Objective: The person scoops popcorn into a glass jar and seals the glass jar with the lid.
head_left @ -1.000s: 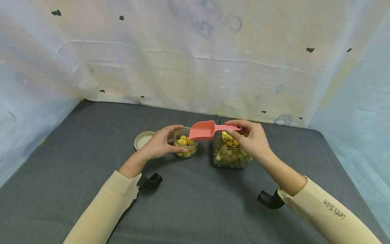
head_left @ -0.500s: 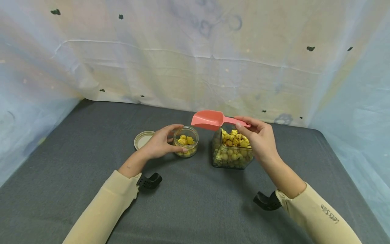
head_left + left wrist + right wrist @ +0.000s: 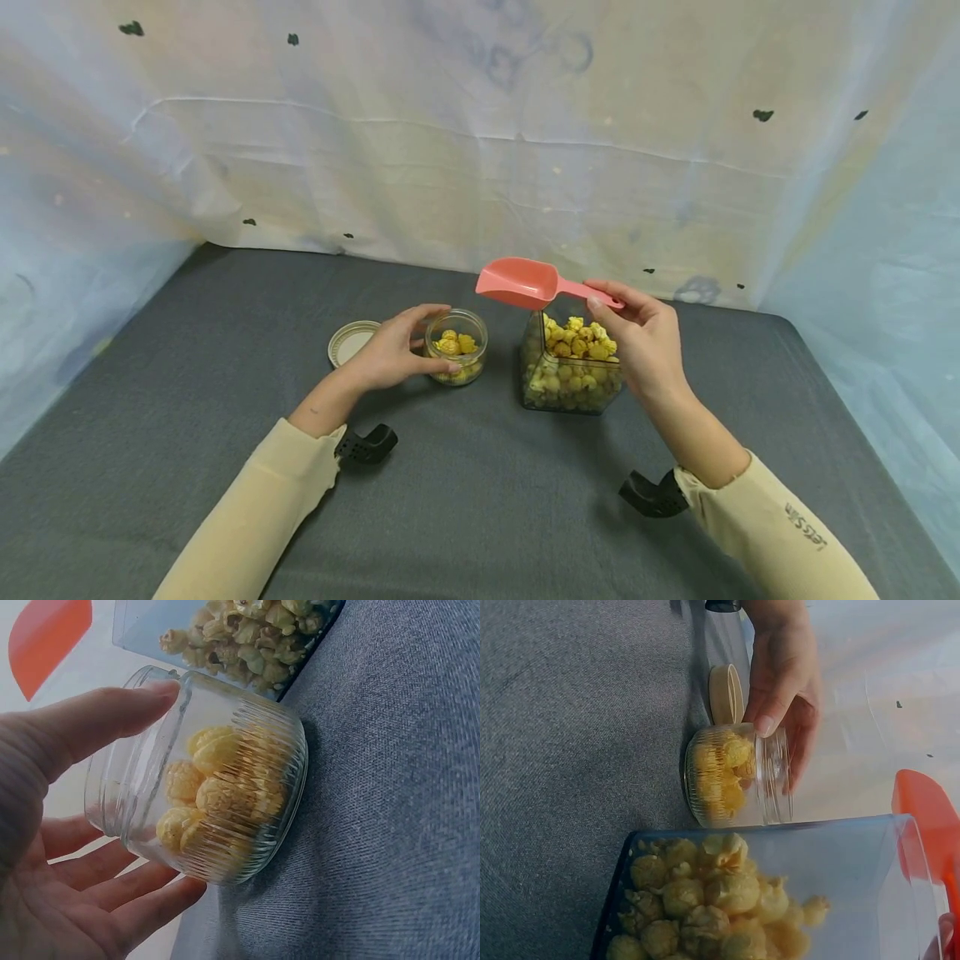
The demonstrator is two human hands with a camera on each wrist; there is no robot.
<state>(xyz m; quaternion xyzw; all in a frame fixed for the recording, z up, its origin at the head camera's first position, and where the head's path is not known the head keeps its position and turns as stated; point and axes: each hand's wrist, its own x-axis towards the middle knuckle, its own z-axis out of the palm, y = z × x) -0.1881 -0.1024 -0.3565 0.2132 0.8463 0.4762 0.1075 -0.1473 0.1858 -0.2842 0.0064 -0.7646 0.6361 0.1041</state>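
Note:
A small ribbed glass jar (image 3: pixel 217 780), partly filled with yellow popcorn (image 3: pixel 225 795), stands on the dark cloth. My left hand (image 3: pixel 390 350) grips it, thumb on the near side and fingers round the far side. My right hand (image 3: pixel 641 337) pinches the handle of a pink scoop (image 3: pixel 521 282), whose bowl points left and looks bare inside. The scoop hangs above the back rim of a clear square container (image 3: pixel 570 387), which holds a larger heap of popcorn (image 3: pixel 712 900). In the right wrist view the scoop shows behind the container's wall.
A round cream lid (image 3: pixel 351 342) with a patterned rim lies on the cloth, left of the jar and partly behind my left hand. The dark cloth-covered table (image 3: pixel 480 500) ends at a pale hanging sheet (image 3: pixel 450 167) at the back.
The scoop has moved from over the jar's right edge up and to the right, above the container's back rim. My left hand and the jar hold still.

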